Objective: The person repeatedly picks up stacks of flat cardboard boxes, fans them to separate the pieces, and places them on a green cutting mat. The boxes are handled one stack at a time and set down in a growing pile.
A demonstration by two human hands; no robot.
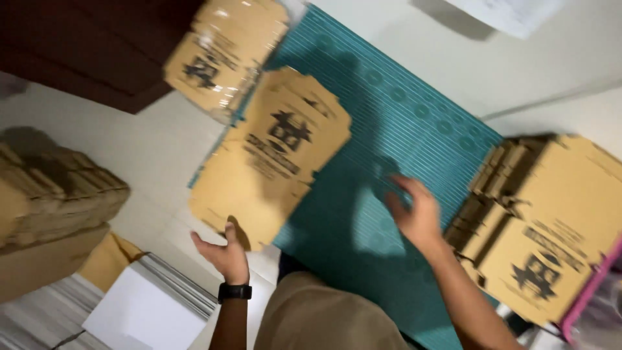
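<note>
A teal ribbed mat point(414, 149) runs diagonally across the pale tiled floor point(155, 149), and cardboard lies on every side of it; at the right edge a tall stack of folded brown boxes point(551, 220) rests on the mat's far side, black printed emblems showing on its top faces, with a pink-rimmed object point(593, 291) just beside it, too blurred to identify; at the left a heap of flat cardboard sheets point(52, 194) sits on the floor, well apart from the mat, and near it a white flat box point(146, 304) lies by the person's left forearm; at the top a wrapped bundle of printed cardboard point(223, 55) overlaps the mat's upper corner beside dark brown furniture point(91, 45); the flat die-cut box blank point(275, 159) lies partly on the mat's left edge and partly over the floor, tan, notched at its edges, with a black emblem and lines of print near its middle; the left hand point(223, 249), a black watch point(234, 291) at the wrist, is open with fingers spread at the blank's near corner, whether touching it cannot be told; the right hand point(414, 214) hovers open over the mat, empty, between the blank and the box stack, blurred.
</note>
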